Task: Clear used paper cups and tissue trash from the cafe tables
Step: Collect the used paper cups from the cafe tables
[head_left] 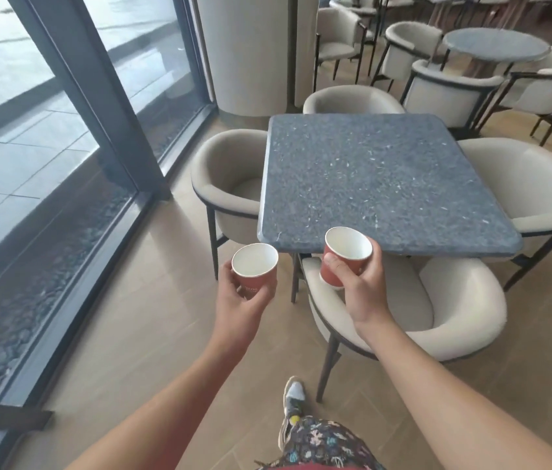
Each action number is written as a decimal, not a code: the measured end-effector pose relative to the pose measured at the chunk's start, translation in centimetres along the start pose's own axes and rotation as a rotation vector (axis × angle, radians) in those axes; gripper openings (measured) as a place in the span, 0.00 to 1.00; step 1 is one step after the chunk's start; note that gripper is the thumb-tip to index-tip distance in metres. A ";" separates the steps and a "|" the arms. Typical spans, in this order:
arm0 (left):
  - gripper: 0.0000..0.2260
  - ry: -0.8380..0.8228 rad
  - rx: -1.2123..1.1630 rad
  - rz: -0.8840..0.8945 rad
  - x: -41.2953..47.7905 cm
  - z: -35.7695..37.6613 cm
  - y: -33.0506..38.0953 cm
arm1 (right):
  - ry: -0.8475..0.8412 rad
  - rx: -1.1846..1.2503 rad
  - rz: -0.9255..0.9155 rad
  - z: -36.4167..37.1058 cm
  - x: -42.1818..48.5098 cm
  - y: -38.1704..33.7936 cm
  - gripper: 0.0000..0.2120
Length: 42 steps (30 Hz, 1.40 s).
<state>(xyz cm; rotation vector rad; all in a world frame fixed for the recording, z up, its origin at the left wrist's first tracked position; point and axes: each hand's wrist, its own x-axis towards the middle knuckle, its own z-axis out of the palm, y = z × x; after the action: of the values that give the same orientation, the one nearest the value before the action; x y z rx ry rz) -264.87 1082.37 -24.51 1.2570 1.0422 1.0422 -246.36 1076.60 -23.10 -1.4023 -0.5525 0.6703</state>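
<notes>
My left hand (239, 300) grips a red paper cup (255, 266) with a white inside, held upright over the floor just left of the table's near corner. My right hand (359, 283) grips a second red paper cup (347, 254), tilted slightly toward me, at the near edge of the square grey speckled table (380, 178). Both cups look empty inside. No tissue shows on this table top.
Beige armchairs stand around the table: one near me (437, 307), one on the left (223, 184), one on the right (532, 191), one behind (352, 98). Tall glass windows (30, 147) run along the left. A round table (497, 45) and more chairs stand far right. A pillar (251, 52) rises behind.
</notes>
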 end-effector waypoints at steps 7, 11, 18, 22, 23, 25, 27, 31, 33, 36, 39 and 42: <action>0.23 -0.072 0.038 -0.021 14.5 4.9 -2.0 | 0.063 -0.020 0.013 3.4 14.0 3.0 0.30; 0.22 -0.111 0.079 -0.071 22.1 8.2 -3.0 | 0.101 -0.017 0.041 4.0 21.4 4.2 0.26; 0.27 -0.160 0.164 -0.127 31.9 14.3 -5.9 | 0.204 -0.082 0.063 3.5 30.0 5.9 0.28; 0.27 -0.233 0.221 -0.167 36.9 17.9 -8.7 | 0.281 -0.141 0.064 2.7 33.6 6.9 0.30; 0.27 -0.252 0.238 -0.174 38.0 18.7 -9.4 | 0.300 -0.150 0.068 2.5 34.3 7.2 0.30; 0.26 -0.292 0.274 -0.185 40.1 20.2 -10.9 | 0.336 -0.162 0.079 2.2 35.7 7.7 0.30; 0.27 -0.335 0.305 -0.199 42.2 21.5 -12.4 | 0.371 -0.171 0.092 2.0 37.0 8.3 0.29; 0.31 -0.415 0.390 -0.201 46.1 23.5 -15.4 | 0.439 -0.180 0.111 1.9 39.1 9.3 0.28; 0.32 -0.457 0.415 -0.208 47.9 24.4 -17.1 | 0.468 -0.168 0.124 1.9 39.8 9.9 0.28; 0.29 -0.518 0.463 -0.199 49.8 25.6 -19.1 | 0.509 -0.162 0.135 2.1 40.4 10.7 0.31; 0.30 -0.591 0.467 -0.196 50.5 26.5 -20.1 | 0.543 -0.163 0.149 2.3 40.9 11.2 0.32; 0.28 -0.645 0.464 -0.207 50.8 27.0 -20.8 | 0.556 -0.182 0.172 2.4 41.0 11.8 0.33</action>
<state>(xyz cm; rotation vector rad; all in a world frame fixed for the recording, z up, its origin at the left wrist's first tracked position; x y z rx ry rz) -227.09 1125.47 -45.73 1.6637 0.8942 0.1909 -220.45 1108.02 -36.14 -1.7351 -0.0516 0.3412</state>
